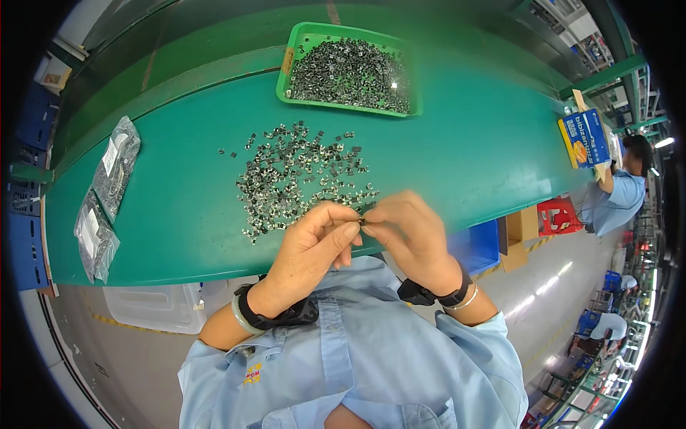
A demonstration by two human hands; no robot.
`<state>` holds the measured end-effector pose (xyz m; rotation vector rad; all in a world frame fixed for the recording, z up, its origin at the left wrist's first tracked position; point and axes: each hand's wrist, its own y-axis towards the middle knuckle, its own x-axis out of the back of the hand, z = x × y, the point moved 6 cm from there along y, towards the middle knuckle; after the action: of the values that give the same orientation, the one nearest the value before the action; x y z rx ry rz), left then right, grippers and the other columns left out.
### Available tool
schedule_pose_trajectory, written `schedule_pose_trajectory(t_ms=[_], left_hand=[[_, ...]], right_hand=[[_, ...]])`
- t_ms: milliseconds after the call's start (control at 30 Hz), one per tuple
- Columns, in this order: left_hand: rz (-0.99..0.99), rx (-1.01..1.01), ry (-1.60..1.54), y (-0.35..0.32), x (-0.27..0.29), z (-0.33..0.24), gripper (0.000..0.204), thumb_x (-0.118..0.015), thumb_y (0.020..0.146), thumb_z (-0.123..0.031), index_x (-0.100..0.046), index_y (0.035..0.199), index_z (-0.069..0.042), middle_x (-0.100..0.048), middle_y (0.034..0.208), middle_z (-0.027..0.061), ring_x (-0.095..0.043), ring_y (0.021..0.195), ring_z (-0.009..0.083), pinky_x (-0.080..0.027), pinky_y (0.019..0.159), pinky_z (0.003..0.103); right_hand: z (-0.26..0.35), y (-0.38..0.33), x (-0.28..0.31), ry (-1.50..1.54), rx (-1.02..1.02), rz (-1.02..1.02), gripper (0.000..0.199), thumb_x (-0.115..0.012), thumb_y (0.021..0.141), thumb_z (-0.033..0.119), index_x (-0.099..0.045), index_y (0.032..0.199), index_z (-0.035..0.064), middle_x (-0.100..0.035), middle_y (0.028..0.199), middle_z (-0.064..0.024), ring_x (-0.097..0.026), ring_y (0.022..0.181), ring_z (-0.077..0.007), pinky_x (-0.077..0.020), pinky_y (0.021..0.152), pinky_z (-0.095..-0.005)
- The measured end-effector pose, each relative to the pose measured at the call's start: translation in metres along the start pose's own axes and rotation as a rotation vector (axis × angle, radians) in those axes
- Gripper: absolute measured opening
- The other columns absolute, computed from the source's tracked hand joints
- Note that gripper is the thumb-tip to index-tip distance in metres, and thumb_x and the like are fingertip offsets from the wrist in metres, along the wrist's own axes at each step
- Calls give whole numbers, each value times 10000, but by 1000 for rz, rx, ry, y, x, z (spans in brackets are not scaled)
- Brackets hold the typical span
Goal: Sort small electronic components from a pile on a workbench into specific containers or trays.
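Note:
My left hand [319, 234] and my right hand [412, 227] meet at the near edge of the green table, both with fingertips pinched together. Between them is a tiny dark part [361, 221], mostly covered by the fingers, so its exact kind cannot be made out. Just beyond my hands spreads a loose pile of small black and silver metal-legged parts [282, 175]. Farther back stands a bright green tray [343, 106], heaped with many similar small parts [350, 71].
Two clear bags of dark parts [114, 168] with white labels lie at the table's left end. On the right end stands a blue and yellow box [586, 139], with a person [616, 196] beyond. Below are a blue bin [477, 247], a red crate [556, 217] and a clear plastic container [153, 307].

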<state>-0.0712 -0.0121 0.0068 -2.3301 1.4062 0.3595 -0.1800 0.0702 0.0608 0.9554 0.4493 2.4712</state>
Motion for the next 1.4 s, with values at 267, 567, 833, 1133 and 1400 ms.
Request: schedule_pose_trajectory(t_ms=[267, 567, 833, 1133, 1400], left_hand=[[30, 23, -1, -4, 0, 0, 175, -516, 948, -156, -534, 1067, -28, -599, 856, 41, -537, 657, 66, -429, 550, 207], [80, 93, -298, -1, -3, 7, 159, -525, 947, -186, -534, 998, -35, -615, 867, 60, -553, 638, 84, -422, 533, 221], [117, 86, -327, -1, -4, 10, 139, -537, 940, -190, -522, 939, -52, -624, 831, 62, -552, 615, 89, -414, 521, 217], [228, 39, -494, -1, -15, 15, 151, -584, 912, -191, -511, 921, -59, -591, 760, 43, -531, 586, 106, -418, 524, 235], [195, 84, -403, 0, -14, 15, 155, -587, 911, -193, -513, 921, -57, -561, 725, 30, -511, 575, 105, -423, 530, 239]], right_hand=[[4, -2, -1, -30, 48, -6, 204, -703, 710, -19, -608, 880, 42, -603, 831, -78, -582, 761, -242, -467, 640, -329], [11, -6, -2, -138, 163, -61, 221, -718, 697, 33, -615, 886, 82, -599, 834, -33, -578, 728, -201, -427, 618, -318], [7, -15, -4, 43, 51, -94, 212, -700, 722, -22, -623, 906, 51, -603, 838, -68, -578, 752, -216, -462, 633, -307], [5, -21, -4, 248, -33, -81, 195, -684, 746, -24, -611, 911, 51, -619, 857, -82, -583, 772, -222, -466, 676, -306], [0, -24, 0, 221, -40, -58, 191, -680, 752, -17, -606, 913, 55, -626, 855, -69, -586, 777, -218, -464, 676, -306]])
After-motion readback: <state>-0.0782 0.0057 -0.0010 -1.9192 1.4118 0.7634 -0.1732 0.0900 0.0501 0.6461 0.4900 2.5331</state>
